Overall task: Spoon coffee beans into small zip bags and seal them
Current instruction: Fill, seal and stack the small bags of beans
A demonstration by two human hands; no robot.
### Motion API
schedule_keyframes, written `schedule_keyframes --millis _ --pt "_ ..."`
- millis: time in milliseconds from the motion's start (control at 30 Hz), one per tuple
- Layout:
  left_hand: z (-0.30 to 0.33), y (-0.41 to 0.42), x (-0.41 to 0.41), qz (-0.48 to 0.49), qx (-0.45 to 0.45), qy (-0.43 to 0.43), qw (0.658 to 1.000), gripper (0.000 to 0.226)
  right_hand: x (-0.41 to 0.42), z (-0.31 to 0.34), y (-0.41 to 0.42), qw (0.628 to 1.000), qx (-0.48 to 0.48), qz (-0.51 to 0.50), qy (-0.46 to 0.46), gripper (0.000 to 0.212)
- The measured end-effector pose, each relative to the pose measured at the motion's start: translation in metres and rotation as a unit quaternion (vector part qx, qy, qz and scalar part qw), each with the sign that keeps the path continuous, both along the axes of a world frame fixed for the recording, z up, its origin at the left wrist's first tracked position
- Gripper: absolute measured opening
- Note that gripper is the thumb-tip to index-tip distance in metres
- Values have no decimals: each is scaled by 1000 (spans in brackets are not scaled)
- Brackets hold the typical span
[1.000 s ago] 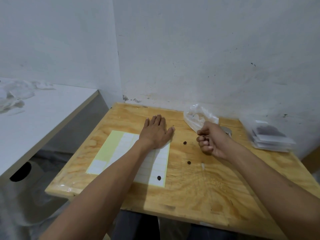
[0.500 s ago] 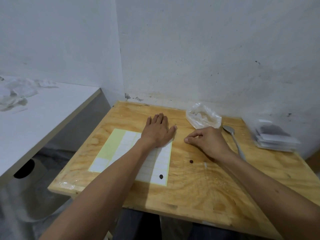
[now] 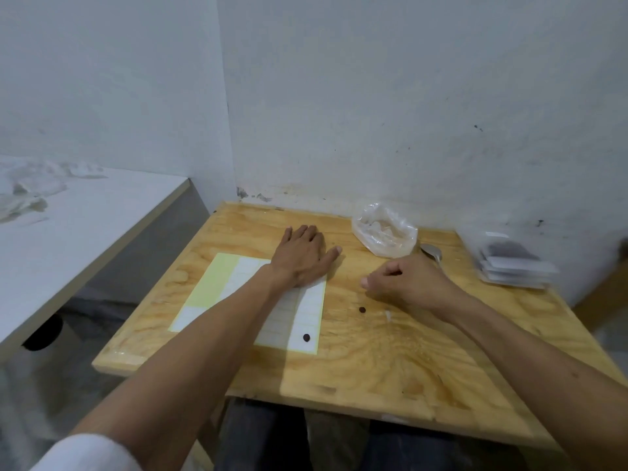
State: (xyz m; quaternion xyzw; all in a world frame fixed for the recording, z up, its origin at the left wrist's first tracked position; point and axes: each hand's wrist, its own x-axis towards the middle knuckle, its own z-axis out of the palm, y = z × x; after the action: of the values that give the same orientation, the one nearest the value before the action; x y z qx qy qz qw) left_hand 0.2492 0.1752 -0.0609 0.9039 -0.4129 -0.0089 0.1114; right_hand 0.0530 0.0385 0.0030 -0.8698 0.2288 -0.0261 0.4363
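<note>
Dark brown coffee beans lie loose on a pale plywood table: one small round bean on the bare wood just in front of the right hand, another bean on the near right corner of a white-and-pale-yellow sheet of rectangular sticker labels. The right hand rests on the wood with fingers curled inward and thumb tip against them; whether it pinches a bean cannot be told. Just behind it stands a crumpled clear plastic bag, its mouth open upward, near the wall. The bowl of a metal spoon shows beside the bag, the handle hidden behind the right wrist. At the table's far right edge sits a blurred stack of small clear zip bags, the top one showing dark contents. The left hand lies flat, fingers straight and close together, thumb splayed, its heel pressing the label sheet's far edge. A grey-white plaster wall backs the table; a white counter with crumpled white material stands to the left.
</note>
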Motion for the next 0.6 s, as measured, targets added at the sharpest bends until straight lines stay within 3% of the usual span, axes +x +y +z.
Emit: schedule_keyframes --millis 133,433,467,533,600 --pt "5 9 -3 -20 29 9 999 87 -14 -9 5 997 -54 52 11 20" --pt "-3 26 -6 -13 39 47 998 85 -10 -18 14 995 -81 60 9 10" --pt "-3 26 -6 -13 37 46 998 85 -7 -17 16 998 -47 38 15 19" --pt "-5 26 -6 -12 35 45 998 86 1 -15 17 983 178 -39 29 21" --pt "-6 27 -5 -11 32 46 998 87 8 -11 23 914 397 -69 39 16"
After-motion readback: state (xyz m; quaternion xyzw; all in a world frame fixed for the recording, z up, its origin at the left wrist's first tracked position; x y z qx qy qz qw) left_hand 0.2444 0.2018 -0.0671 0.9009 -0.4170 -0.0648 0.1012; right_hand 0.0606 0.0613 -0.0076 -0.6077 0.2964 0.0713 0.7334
